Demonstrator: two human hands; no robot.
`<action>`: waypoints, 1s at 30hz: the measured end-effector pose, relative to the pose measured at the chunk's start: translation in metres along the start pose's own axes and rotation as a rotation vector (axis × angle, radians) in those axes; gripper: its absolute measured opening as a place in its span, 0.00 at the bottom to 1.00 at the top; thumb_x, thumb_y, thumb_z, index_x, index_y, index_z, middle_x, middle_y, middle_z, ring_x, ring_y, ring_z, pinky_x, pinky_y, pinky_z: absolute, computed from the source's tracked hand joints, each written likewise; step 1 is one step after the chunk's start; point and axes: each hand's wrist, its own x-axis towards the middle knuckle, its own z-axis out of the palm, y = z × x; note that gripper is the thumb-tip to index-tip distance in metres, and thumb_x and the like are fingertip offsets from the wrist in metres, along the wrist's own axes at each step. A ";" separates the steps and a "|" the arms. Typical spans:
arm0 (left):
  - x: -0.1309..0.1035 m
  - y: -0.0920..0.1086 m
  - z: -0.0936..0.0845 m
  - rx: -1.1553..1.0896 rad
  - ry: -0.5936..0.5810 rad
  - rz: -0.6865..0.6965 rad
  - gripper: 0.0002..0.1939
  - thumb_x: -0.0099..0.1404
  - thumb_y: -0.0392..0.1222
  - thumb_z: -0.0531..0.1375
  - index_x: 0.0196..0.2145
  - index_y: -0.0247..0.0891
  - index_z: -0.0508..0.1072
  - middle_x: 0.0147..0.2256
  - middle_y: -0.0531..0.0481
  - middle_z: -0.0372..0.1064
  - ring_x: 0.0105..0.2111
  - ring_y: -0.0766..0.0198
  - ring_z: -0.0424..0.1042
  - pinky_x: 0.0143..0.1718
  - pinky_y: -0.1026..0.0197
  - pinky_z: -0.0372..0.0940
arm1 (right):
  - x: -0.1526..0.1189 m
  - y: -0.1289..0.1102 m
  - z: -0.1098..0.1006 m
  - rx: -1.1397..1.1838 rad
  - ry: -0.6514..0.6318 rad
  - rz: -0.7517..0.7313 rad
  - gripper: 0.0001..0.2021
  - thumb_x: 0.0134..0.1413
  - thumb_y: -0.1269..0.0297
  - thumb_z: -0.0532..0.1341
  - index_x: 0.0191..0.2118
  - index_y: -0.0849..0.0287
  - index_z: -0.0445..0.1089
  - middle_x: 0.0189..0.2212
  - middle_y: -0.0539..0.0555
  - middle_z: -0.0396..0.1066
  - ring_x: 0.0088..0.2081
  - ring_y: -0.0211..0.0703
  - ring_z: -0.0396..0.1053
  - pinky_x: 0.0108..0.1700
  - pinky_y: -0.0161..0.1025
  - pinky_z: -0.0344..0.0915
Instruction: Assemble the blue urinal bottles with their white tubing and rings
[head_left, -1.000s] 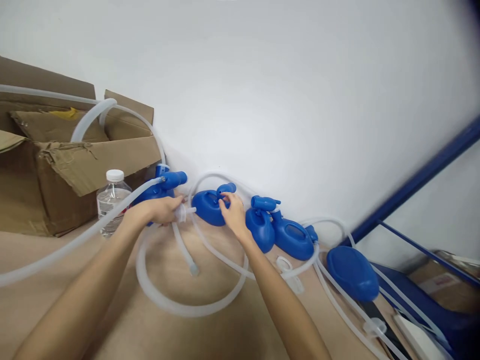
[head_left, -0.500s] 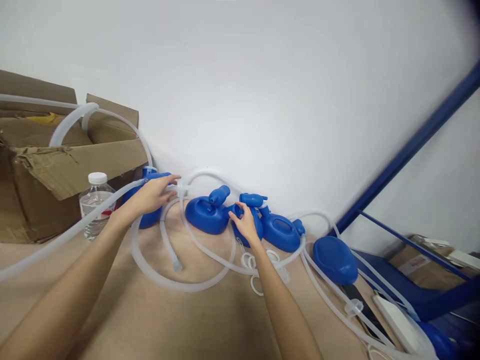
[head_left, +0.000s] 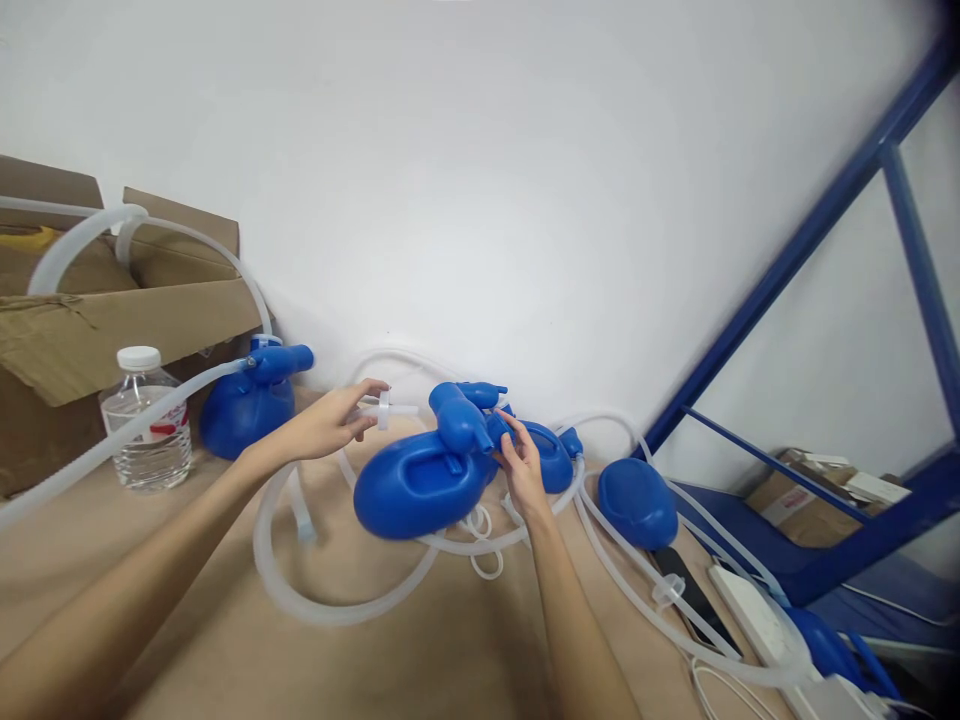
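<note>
My right hand [head_left: 523,462] is closed around the neck of a blue plastic bottle [head_left: 409,490] with a recessed handle, held tilted over the table. A blue spout piece [head_left: 459,418] sits against this bottle's neck end. To the left, my left hand [head_left: 337,422] pinches a translucent tube connector [head_left: 384,410] with a raised collar, apart from the bottle. Behind my right hand lies another blue bottle [head_left: 551,462], partly hidden. A further blue bottle [head_left: 244,415], fitted with a spout and tube, stands beyond my left wrist.
An open cardboard box [head_left: 150,320] and a water bottle [head_left: 146,430] stand at the left. Translucent tubing [head_left: 330,610] loops across the table. White rings [head_left: 487,568] lie near the middle. At right are a blue container [head_left: 637,503], a dark phone-like slab [head_left: 697,600] and a blue metal frame [head_left: 780,265].
My right hand has lifted the blue bottle by its neck from the table towards me. My left hand still holds the connector and has shifted slightly. The view has turned a little rightward.
</note>
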 end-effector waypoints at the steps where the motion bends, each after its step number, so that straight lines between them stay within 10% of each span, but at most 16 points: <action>1: -0.002 0.010 0.002 -0.040 0.004 0.004 0.29 0.71 0.54 0.53 0.65 0.40 0.64 0.46 0.44 0.79 0.35 0.54 0.80 0.44 0.53 0.72 | -0.001 -0.003 -0.003 0.057 -0.001 -0.005 0.29 0.53 0.41 0.72 0.56 0.51 0.76 0.57 0.57 0.77 0.52 0.51 0.77 0.52 0.45 0.76; 12: -0.004 0.092 0.035 0.090 -0.269 0.229 0.29 0.70 0.47 0.56 0.67 0.42 0.68 0.64 0.42 0.70 0.49 0.52 0.77 0.48 0.55 0.72 | -0.039 0.005 -0.021 0.252 -0.389 0.226 0.19 0.57 0.41 0.70 0.42 0.49 0.70 0.61 0.53 0.74 0.53 0.57 0.78 0.52 0.49 0.75; 24: 0.003 0.067 0.019 0.184 -0.357 0.134 0.27 0.67 0.50 0.56 0.61 0.44 0.74 0.59 0.45 0.75 0.52 0.50 0.77 0.49 0.58 0.71 | -0.056 0.025 -0.005 0.352 -0.546 0.408 0.38 0.42 0.33 0.73 0.55 0.47 0.66 0.64 0.61 0.72 0.50 0.67 0.80 0.50 0.58 0.74; 30: 0.013 0.006 0.018 0.287 -0.531 -0.454 0.43 0.69 0.55 0.53 0.76 0.32 0.52 0.53 0.32 0.77 0.37 0.49 0.80 0.36 0.56 0.73 | -0.073 0.030 -0.008 0.180 -0.646 0.434 0.37 0.52 0.29 0.64 0.60 0.48 0.68 0.49 0.61 0.81 0.44 0.65 0.82 0.44 0.58 0.76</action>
